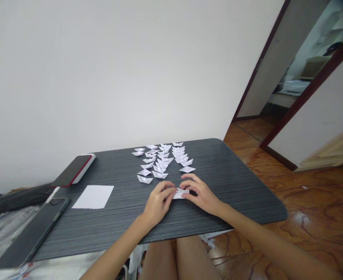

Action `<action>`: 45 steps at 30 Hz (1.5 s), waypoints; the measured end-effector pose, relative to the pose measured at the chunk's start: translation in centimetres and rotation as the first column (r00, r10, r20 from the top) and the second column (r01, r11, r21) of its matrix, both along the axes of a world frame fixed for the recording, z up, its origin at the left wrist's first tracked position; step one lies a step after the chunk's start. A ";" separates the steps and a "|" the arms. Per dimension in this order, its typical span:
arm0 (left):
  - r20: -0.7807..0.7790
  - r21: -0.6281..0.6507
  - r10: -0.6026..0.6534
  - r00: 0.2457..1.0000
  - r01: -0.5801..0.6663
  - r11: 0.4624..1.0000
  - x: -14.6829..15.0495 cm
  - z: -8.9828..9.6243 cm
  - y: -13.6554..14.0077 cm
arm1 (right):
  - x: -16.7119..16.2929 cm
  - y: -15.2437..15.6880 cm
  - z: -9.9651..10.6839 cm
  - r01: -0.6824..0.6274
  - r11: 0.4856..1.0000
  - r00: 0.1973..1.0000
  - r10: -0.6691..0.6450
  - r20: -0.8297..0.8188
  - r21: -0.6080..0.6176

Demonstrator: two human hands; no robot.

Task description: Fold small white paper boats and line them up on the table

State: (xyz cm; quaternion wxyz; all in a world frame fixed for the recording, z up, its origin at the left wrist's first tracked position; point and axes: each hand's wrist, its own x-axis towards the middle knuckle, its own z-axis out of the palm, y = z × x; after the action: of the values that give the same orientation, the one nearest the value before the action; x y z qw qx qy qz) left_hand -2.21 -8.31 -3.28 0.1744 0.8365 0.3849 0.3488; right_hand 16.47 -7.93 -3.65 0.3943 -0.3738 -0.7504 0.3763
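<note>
A small piece of folded white paper point(179, 194) lies between my hands near the front of the dark table. My left hand point(159, 200) grips its left end, fingers curled and pressed together on the paper. At the right end, my right hand point(202, 195) pinches it with the thumb below and bent fingers above. Just beyond my hands, several white paper boats point(160, 175) stand in loose columns. The paper's folds are partly hidden by my fingers.
On the left of the dark table point(124, 217) lies a white paper sheet point(94, 196). A phone point(37, 229) rests at the left edge, and a red-edged device point(73, 170) sits behind it. A white wall point(115, 77) rises behind the table; a doorway opens at right.
</note>
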 end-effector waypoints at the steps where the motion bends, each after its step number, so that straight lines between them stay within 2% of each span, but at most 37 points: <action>1: 0.032 0.014 0.013 0.999 -0.013 1.000 0.1 0.1 0.0 | -0.1 0.1 -0.1 -0.017 0.998 0.998 0.013 -0.064 -0.060; 3: 0.104 0.031 0.030 0.994 -0.034 0.999 0.2 0.5 0.2 | -0.4 0.5 0.0 -0.024 0.992 0.985 0.003 -0.171 -0.122; 5: 0.177 0.019 0.056 0.983 -0.060 0.998 0.4 1.2 0.6 | -0.6 1.0 0.4 0.016 0.992 0.967 -0.047 -0.249 -0.125; 7: 0.242 -0.028 0.081 0.967 -0.077 0.997 0.6 2.0 1.3 | -0.9 1.7 1.2 0.062 0.992 0.945 -0.096 -0.314 -0.114; 10: 0.341 -0.117 0.062 0.938 -0.023 0.993 0.6 3.3 2.6 | -1.2 2.8 2.6 0.116 0.990 0.921 -0.137 -0.365 -0.080; 13: 0.399 -0.072 0.053 0.915 -0.027 0.997 0.4 4.3 3.9 | -1.5 3.9 3.9 0.158 0.987 0.906 -0.160 -0.393 -0.037; 16: 0.429 -0.033 0.074 0.900 -0.066 0.997 0.2 4.9 4.7 | -1.6 5.0 4.9 0.147 0.987 0.892 -0.160 -0.424 -0.063; 21: 0.480 -0.032 0.077 0.874 -0.071 0.997 0.3 4.4 5.2 | -2.0 6.3 5.2 0.036 0.987 0.906 -0.098 -0.412 -0.155; 27: 0.677 -0.089 0.069 0.733 -0.011 0.996 0.6 2.9 5.5 | -2.7 6.7 3.5 0.068 0.977 0.874 -0.156 -0.460 -0.204; 29: 0.675 -0.096 0.066 0.735 -0.002 0.995 0.4 2.8 5.6 | -2.8 6.6 3.1 0.065 0.975 0.870 -0.159 -0.467 -0.210; 32: 0.537 -0.053 0.069 0.840 -0.048 0.997 0.1 2.9 5.7 | -2.9 6.5 2.9 0.058 0.978 0.877 -0.147 -0.457 -0.202; 34: 0.467 -0.023 0.101 0.878 -0.103 0.994 -0.1 2.9 5.7 | -2.9 6.4 2.9 0.056 0.981 0.885 -0.136 -0.446 -0.187; 39: 0.488 -0.091 0.224 0.844 -0.205 0.974 0.3 2.4 5.5 | -3.2 6.4 2.7 0.089 0.981 0.884 -0.157 -0.441 -0.170; 45: 0.510 -0.318 0.361 0.781 -0.218 0.923 0.8 2.1 5.3 | -3.4 6.5 2.2 0.131 0.964 0.866 -0.225 -0.446 -0.231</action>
State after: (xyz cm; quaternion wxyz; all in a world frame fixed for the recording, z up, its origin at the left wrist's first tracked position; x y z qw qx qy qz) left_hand -1.40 -2.98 -1.20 0.3236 0.5999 0.4808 0.5515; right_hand 13.09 -1.40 -1.40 0.5589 -0.3761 -0.5549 0.4882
